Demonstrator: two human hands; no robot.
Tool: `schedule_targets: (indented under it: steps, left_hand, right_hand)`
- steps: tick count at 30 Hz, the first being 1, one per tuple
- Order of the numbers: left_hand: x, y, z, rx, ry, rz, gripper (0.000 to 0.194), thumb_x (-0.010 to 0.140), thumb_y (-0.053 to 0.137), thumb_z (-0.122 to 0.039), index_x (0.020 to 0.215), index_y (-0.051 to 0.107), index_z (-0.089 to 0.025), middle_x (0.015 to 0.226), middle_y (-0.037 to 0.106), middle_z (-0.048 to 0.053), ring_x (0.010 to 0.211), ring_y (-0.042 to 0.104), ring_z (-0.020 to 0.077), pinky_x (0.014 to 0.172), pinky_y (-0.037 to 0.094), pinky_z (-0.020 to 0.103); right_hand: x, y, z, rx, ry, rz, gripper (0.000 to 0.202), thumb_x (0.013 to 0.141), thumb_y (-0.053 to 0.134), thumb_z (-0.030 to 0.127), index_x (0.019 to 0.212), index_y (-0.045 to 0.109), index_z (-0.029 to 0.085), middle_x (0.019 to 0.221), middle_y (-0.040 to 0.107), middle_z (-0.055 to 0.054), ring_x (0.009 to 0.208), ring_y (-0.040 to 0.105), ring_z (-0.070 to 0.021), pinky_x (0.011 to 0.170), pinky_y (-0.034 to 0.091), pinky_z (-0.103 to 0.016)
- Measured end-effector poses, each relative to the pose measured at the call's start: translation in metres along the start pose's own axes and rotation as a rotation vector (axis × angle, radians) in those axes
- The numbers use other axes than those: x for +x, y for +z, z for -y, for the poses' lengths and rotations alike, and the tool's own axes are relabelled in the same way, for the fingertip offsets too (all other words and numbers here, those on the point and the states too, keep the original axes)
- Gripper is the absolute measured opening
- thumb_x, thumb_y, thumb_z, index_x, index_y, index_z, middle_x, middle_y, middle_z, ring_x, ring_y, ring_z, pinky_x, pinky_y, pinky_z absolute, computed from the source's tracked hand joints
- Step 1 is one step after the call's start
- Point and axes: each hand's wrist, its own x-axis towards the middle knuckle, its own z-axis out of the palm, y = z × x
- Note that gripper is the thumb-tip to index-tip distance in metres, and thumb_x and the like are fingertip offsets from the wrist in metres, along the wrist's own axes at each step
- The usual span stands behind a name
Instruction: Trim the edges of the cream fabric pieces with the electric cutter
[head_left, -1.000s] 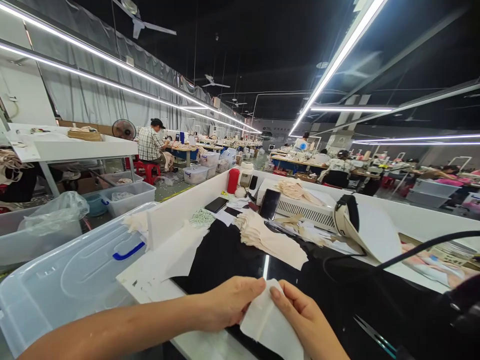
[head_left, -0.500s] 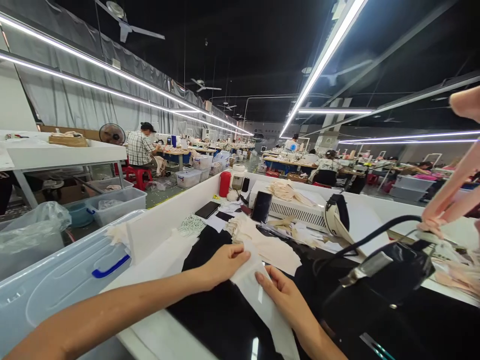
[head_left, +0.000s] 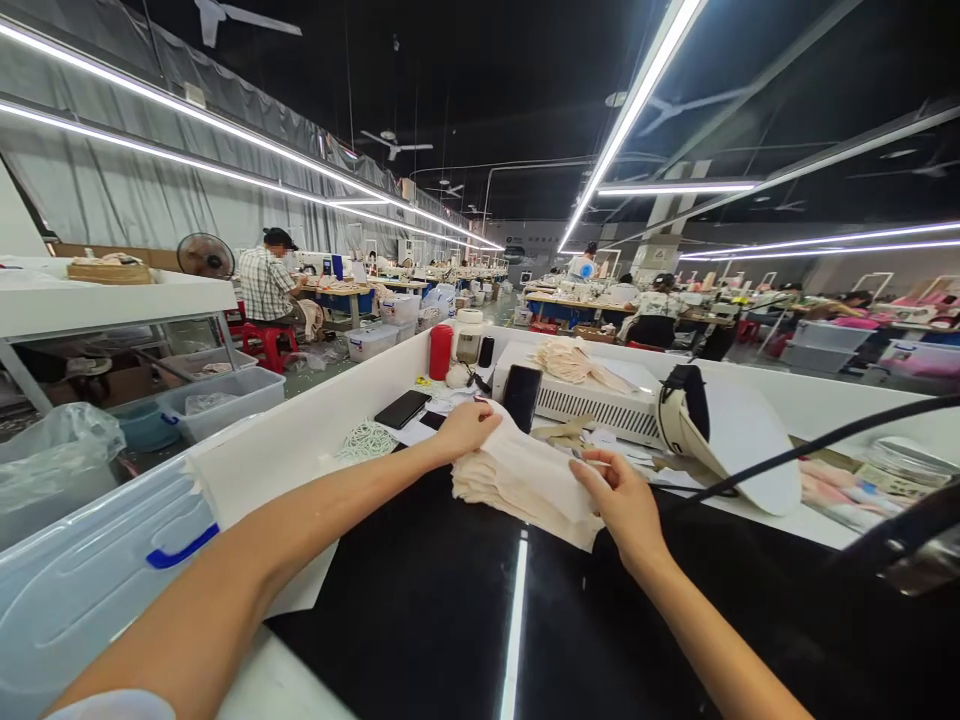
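The cloth pieces look matt — the black tabletop, glossy and smooth.

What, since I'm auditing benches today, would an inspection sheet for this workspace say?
Surface: glossy black worktop with a reflected light streak.
Job's things: pale piece over a stack of cream fabric pieces.
Clutter: flat phone, propped phone, red bottle, tangled green-and-white cord.
Hands: left hand appears to pinch the pale piece's left end; right hand at its right end, grip unclear.
Cables: black cable arcs across the right side.
Surroundings: seated person in a checked shirt, plastic bins, ceiling strip lights.
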Motion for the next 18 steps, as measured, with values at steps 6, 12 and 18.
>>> schedule_targets:
  steps: [6,12,18]
  left_hand:
    - [-0.006,0.003,0.021,0.081,-0.111,0.086,0.035,0.105,0.068,-0.041,0.128,0.067,-0.015,0.124,0.069,0.009,0.105,0.071,0.0243,0.090,0.063,0.043]
    - [-0.025,-0.055,0.032,0.192,-0.215,0.129,0.033,0.106,0.067,-0.039,0.129,0.066,-0.015,0.124,0.069,0.010,0.105,0.071,0.0228,0.090,0.063,0.042]
    - [-0.087,-0.135,0.052,0.498,-0.435,0.145,0.036,0.105,0.069,-0.039,0.132,0.065,-0.016,0.130,0.067,0.010,0.111,0.070,0.0258,0.095,0.062,0.046]
  right_hand:
    - [0.009,0.007,-0.027,-0.228,-0.168,0.032,0.047,0.071,0.064,0.056,0.105,0.071,0.023,0.100,0.075,-0.009,0.098,0.067,-0.0323,0.096,0.049,-0.049]
    - [-0.018,-0.002,-0.031,-0.292,-0.280,0.081,0.055,0.080,0.057,0.064,0.113,0.073,0.022,0.121,0.074,-0.015,0.117,0.066,-0.0407,0.109,0.044,-0.060]
    - [-0.037,-0.009,-0.038,-0.302,-0.295,0.127,0.052,0.081,0.058,0.068,0.108,0.076,0.027,0.117,0.076,-0.012,0.111,0.069,-0.0395,0.103,0.051,-0.058]
